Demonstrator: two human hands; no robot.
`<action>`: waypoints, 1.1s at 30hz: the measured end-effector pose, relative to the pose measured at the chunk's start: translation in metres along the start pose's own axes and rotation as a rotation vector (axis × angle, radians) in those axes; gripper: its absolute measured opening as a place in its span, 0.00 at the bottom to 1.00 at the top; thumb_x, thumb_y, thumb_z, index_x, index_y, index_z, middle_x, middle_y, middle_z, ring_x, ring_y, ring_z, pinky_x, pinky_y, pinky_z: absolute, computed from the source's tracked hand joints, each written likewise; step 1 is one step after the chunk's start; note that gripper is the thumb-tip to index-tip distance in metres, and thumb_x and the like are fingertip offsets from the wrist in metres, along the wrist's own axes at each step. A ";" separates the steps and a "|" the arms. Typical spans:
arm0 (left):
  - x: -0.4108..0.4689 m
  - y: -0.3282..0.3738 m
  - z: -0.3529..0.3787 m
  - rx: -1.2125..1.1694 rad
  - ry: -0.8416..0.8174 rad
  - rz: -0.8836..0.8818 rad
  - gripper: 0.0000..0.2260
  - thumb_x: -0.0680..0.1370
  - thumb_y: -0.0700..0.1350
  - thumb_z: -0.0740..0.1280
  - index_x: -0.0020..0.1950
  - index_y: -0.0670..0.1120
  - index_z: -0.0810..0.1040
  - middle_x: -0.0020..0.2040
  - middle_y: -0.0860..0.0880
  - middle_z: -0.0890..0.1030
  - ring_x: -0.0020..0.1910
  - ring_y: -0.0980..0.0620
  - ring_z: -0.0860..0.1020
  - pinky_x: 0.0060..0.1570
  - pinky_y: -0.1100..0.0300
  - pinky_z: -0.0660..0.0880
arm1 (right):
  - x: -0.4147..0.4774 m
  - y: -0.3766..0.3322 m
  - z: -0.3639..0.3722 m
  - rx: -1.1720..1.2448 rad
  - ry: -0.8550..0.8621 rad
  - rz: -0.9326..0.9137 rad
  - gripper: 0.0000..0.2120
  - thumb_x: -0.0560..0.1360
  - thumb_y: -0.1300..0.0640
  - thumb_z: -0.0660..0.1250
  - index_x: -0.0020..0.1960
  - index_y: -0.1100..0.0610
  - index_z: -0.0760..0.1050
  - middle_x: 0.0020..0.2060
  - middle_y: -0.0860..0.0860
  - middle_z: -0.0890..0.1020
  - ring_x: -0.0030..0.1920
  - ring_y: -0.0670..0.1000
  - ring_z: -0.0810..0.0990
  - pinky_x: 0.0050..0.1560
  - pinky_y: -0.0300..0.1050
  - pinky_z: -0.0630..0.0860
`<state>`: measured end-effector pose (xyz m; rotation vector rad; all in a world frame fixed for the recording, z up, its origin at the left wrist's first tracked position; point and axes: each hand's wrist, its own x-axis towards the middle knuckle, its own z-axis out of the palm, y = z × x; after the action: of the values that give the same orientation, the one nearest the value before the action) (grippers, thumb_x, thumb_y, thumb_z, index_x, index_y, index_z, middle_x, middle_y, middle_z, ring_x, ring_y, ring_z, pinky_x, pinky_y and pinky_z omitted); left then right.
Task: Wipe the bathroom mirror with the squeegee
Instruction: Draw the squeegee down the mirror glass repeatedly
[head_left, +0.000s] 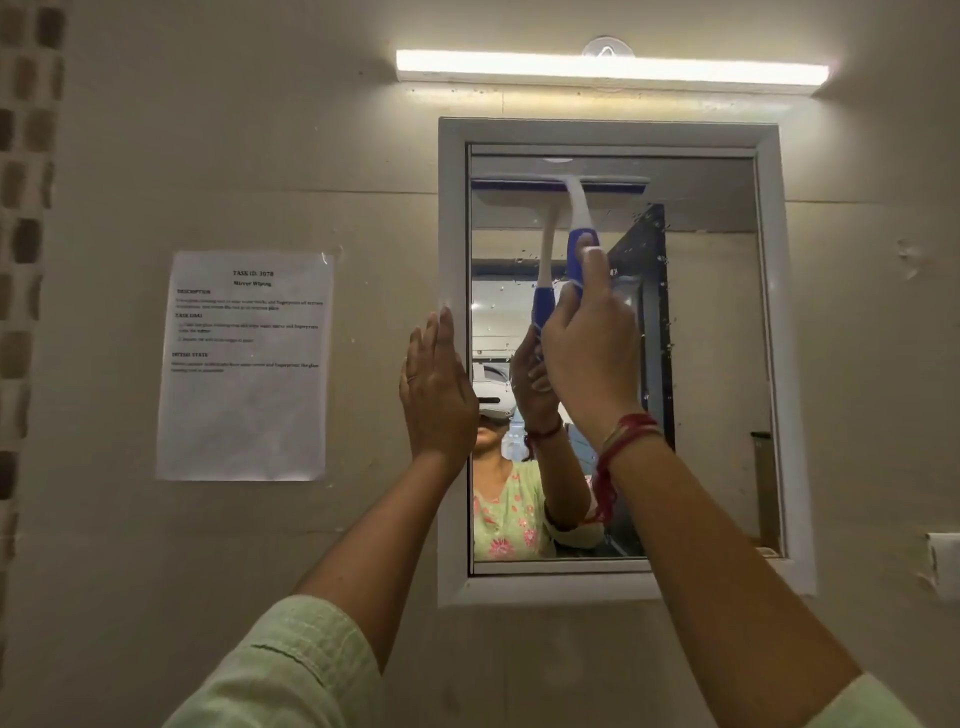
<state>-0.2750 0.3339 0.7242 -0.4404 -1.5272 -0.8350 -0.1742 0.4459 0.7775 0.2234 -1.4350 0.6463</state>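
The mirror hangs on the wall in a white frame, with water droplets on its right half. A white and blue squeegee lies with its blade flat against the glass near the top edge. My right hand is shut on its blue handle, thumb stretched up along it. My left hand is open with fingers together, pressed flat against the frame's left side. The glass reflects the squeegee, my hands and a person in a green top.
A lit tube light is mounted above the mirror. A printed task sheet is taped to the beige wall on the left. Mosaic tiles run down the far left edge. A white fitting sticks out at the right.
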 end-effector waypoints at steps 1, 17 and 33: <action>0.000 0.000 0.000 -0.003 0.000 0.002 0.22 0.79 0.45 0.49 0.75 0.49 0.55 0.75 0.46 0.61 0.75 0.45 0.55 0.72 0.47 0.55 | -0.003 0.001 0.000 -0.005 -0.004 -0.003 0.16 0.79 0.58 0.56 0.66 0.55 0.63 0.48 0.57 0.79 0.42 0.50 0.76 0.39 0.37 0.69; -0.001 0.000 -0.003 -0.046 -0.026 0.012 0.22 0.80 0.46 0.48 0.74 0.50 0.54 0.75 0.45 0.59 0.75 0.46 0.55 0.73 0.47 0.56 | -0.001 -0.002 -0.003 0.049 -0.043 0.014 0.18 0.80 0.57 0.56 0.69 0.55 0.62 0.45 0.55 0.78 0.42 0.50 0.77 0.38 0.37 0.72; -0.002 0.000 -0.005 -0.069 -0.033 0.008 0.22 0.79 0.47 0.48 0.74 0.49 0.55 0.75 0.45 0.60 0.75 0.46 0.56 0.73 0.47 0.56 | 0.002 0.004 -0.003 0.026 -0.060 0.003 0.18 0.79 0.57 0.56 0.69 0.55 0.61 0.43 0.54 0.75 0.40 0.49 0.74 0.37 0.38 0.69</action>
<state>-0.2712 0.3310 0.7217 -0.5133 -1.5296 -0.8798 -0.1736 0.4516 0.7777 0.2625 -1.4851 0.6661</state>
